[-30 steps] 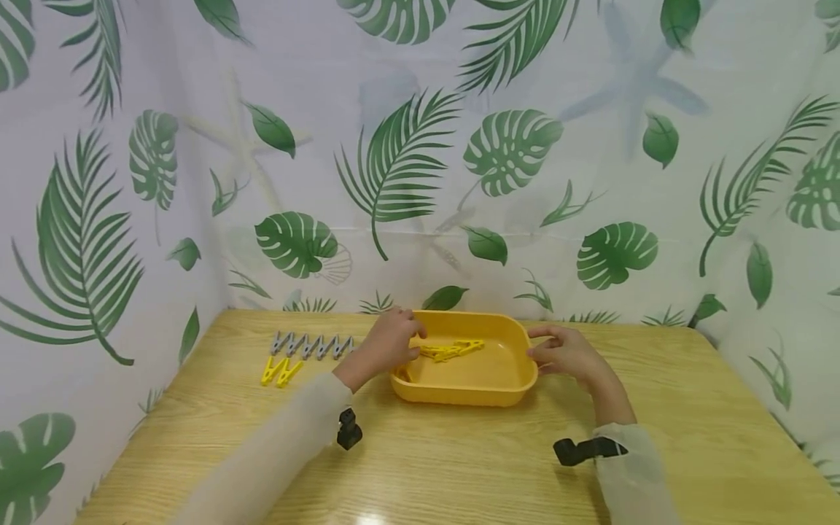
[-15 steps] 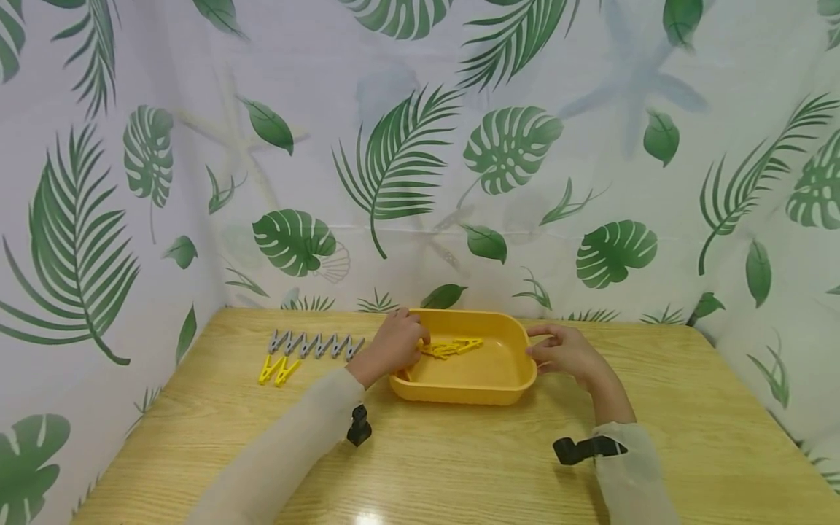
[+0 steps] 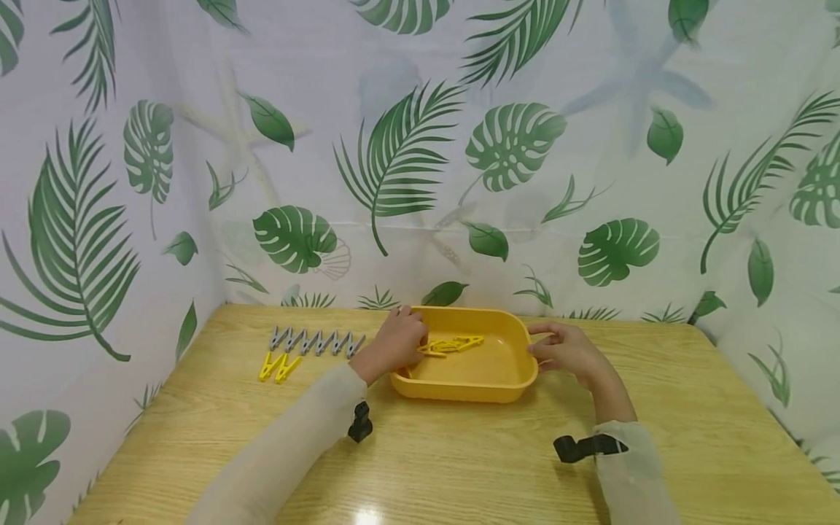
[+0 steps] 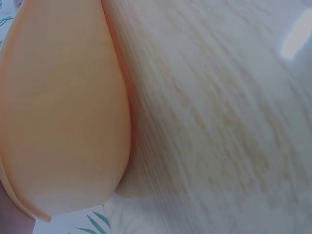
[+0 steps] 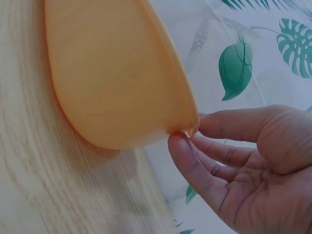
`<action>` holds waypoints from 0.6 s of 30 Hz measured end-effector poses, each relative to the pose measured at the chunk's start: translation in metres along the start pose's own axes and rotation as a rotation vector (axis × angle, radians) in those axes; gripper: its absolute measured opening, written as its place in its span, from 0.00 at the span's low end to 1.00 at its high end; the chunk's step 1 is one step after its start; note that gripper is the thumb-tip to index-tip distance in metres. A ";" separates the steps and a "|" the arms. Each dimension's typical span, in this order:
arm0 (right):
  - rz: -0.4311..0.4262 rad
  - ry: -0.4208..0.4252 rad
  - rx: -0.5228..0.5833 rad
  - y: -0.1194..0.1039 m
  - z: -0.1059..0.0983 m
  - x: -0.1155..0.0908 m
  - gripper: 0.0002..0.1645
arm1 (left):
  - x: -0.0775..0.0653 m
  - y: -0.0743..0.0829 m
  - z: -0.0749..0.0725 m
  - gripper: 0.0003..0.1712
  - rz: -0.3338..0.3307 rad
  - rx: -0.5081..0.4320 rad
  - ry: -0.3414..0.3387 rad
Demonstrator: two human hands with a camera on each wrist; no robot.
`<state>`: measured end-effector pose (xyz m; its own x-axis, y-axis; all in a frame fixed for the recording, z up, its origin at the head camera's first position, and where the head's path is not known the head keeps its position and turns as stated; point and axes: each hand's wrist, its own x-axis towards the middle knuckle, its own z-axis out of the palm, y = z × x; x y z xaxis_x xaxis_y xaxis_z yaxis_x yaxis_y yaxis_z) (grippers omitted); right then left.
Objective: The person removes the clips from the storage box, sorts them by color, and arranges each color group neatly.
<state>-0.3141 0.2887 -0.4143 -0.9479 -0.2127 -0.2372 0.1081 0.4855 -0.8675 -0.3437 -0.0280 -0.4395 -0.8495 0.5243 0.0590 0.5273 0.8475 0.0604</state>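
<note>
A yellow-orange plastic basin (image 3: 453, 392) sits near the back of the table. My left hand (image 3: 397, 343) reaches over its left end with bent fingers, pinching a yellow clothespin (image 3: 433, 354) that pokes out beside the fingertips; the fingertips themselves are hidden. More yellow clothespins (image 3: 467, 341) lie in a small heap inside the basin. My right hand (image 3: 564, 354) pinches the basin's right rim, and in the right wrist view its thumb (image 5: 187, 161) and fingers meet at the rim's edge. The left wrist view shows only the basin's outer wall (image 4: 63, 107) and table.
A zigzag row of several grey clothespins (image 3: 318, 343) lies left of the basin. Two yellow clothespins (image 3: 278, 368) stand in front of that row. A leaf-patterned sheet (image 3: 420, 262) rises behind the wooden table (image 3: 472, 459).
My left hand has moved slightly right and down into the basin, its fingers closing at the heap. One yellow clothespin there has shifted. My right hand stays at the rim.
</note>
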 end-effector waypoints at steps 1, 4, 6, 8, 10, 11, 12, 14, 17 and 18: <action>0.000 0.001 0.001 0.000 0.000 0.000 0.31 | 0.000 0.000 0.000 0.07 0.000 -0.001 -0.001; -0.003 0.003 0.001 -0.001 0.000 -0.001 0.31 | 0.001 0.000 0.000 0.09 -0.003 -0.011 -0.003; -0.001 0.003 0.004 -0.001 0.000 0.000 0.31 | 0.001 0.000 -0.001 0.11 -0.006 -0.022 -0.008; -0.004 0.001 0.008 -0.001 0.001 0.000 0.31 | 0.000 0.000 -0.001 0.12 -0.009 -0.036 -0.012; -0.008 -0.001 0.010 0.000 0.001 0.001 0.31 | 0.000 0.000 -0.002 0.11 -0.007 -0.046 -0.008; -0.008 -0.001 0.007 0.000 0.001 0.001 0.31 | 0.000 -0.001 -0.003 0.10 -0.004 -0.049 -0.004; -0.008 -0.003 0.003 -0.001 0.001 0.001 0.31 | -0.001 -0.001 -0.003 0.10 0.000 -0.049 0.000; 0.000 0.001 -0.005 -0.001 0.001 0.000 0.31 | -0.002 -0.001 -0.006 0.10 0.008 -0.049 0.013; 0.017 0.005 -0.024 -0.003 0.002 -0.001 0.30 | -0.005 -0.001 -0.010 0.11 0.020 -0.052 0.032; 0.021 0.003 -0.030 -0.003 0.002 -0.001 0.31 | -0.006 -0.001 -0.011 0.11 0.023 -0.054 0.039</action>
<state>-0.3128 0.2852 -0.4124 -0.9464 -0.1999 -0.2536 0.1188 0.5148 -0.8490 -0.3387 -0.0325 -0.4286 -0.8364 0.5390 0.0997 0.5477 0.8291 0.1124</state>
